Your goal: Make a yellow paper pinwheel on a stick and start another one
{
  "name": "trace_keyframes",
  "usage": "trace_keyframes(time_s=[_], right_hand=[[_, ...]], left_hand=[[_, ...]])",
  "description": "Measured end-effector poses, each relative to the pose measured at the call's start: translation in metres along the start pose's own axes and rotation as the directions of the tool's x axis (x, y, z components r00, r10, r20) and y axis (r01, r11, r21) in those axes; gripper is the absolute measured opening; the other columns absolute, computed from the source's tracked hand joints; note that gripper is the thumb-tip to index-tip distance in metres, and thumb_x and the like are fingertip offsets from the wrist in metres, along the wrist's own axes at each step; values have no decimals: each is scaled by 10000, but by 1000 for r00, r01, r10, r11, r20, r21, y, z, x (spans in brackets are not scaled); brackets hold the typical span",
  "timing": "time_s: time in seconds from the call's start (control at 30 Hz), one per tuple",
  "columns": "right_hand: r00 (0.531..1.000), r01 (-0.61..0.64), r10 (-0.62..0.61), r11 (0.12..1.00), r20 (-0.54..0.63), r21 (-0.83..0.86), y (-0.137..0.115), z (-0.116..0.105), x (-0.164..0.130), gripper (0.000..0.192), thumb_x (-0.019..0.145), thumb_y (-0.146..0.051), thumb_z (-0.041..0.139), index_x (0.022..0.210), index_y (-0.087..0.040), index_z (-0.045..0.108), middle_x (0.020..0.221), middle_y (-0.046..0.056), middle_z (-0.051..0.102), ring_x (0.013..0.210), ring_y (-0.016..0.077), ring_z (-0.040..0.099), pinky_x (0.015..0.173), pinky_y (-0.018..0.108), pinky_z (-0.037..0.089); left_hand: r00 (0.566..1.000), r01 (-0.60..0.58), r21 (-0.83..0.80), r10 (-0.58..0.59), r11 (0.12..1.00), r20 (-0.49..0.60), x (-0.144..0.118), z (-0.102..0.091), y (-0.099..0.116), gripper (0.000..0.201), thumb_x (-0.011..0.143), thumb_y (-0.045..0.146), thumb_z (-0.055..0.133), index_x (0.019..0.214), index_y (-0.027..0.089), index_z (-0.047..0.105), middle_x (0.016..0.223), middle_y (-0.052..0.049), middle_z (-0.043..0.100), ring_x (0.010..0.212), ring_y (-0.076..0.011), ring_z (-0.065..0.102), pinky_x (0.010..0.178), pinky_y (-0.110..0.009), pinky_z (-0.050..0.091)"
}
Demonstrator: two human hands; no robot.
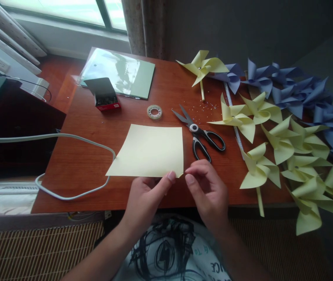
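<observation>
A pale yellow sheet of paper (154, 152) is held above the near part of the desk, its near right corner slightly turned up. My left hand (148, 195) grips its near edge, thumb on top and fingers underneath. Just right of that corner is my right hand (207, 187), fingers curled and thumb and forefinger close together. Whether anything tiny is between those fingertips I cannot make out. Black-handled scissors (194, 128) lie with blades parted beyond my right hand. A roll of clear tape (154, 112) lies past the paper's far edge.
Yellow paper pinwheels (258, 166) and blue ones (289, 86) crowd the desk's right side, partly over a ruler (233, 113). Paper scraps (204, 111) lie by the scissors. At the back left are a small open box (104, 95) and a glossy packet (119, 74). A white cable (75, 136) loops across the left.
</observation>
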State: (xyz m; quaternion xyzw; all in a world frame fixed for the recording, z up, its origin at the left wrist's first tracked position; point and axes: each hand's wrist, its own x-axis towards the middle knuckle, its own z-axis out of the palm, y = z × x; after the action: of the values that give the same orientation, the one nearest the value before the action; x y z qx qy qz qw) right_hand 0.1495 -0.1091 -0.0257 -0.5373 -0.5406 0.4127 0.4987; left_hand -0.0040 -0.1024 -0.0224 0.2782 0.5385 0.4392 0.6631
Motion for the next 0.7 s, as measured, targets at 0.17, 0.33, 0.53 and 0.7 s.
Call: trace_keyframes(time_s=[0.17, 0.33, 0.53, 0.7], right_hand=[[849, 525, -496, 755, 183, -393, -2, -12, 8, 306, 822, 12, 716, 1041, -199, 694, 902, 53, 638, 850, 182, 594, 752, 336, 552], [778, 625, -564, 645, 278, -439, -3, -17, 17, 256, 818, -7, 745, 1003, -182, 719, 876, 62, 680, 858, 190, 605, 765, 346, 577], [764, 643, -563, 628, 313, -438, -6, -20, 19, 260, 837, -27, 732, 1029, -202, 730, 879, 59, 699, 873, 199, 616, 777, 358, 591], [753, 657, -559, 620, 345, -428, -9, -20, 20, 252, 842, -21, 712, 1016, -201, 734, 887, 62, 702, 886, 205, 609, 784, 355, 585]], left_hand=[[998, 54, 61, -55, 997, 25, 2, -6, -2, 290, 839, 417, 787, 740, 152, 723, 675, -4, 636, 651, -117, 519, 632, -230, 433], [996, 72, 94, -76, 993, 35, 1, -9, -3, 348, 837, 446, 775, 695, 139, 696, 619, -7, 588, 628, -126, 490, 620, -249, 408], [994, 80, 82, -86, 993, 65, 0, -11, 0, 318, 846, 421, 764, 705, 142, 706, 653, -18, 622, 664, -140, 531, 646, -250, 409], [991, 95, 87, -102, 992, 83, 0, -11, 4, 366, 844, 445, 765, 660, 145, 663, 637, -19, 619, 649, -136, 534, 645, -251, 413]])
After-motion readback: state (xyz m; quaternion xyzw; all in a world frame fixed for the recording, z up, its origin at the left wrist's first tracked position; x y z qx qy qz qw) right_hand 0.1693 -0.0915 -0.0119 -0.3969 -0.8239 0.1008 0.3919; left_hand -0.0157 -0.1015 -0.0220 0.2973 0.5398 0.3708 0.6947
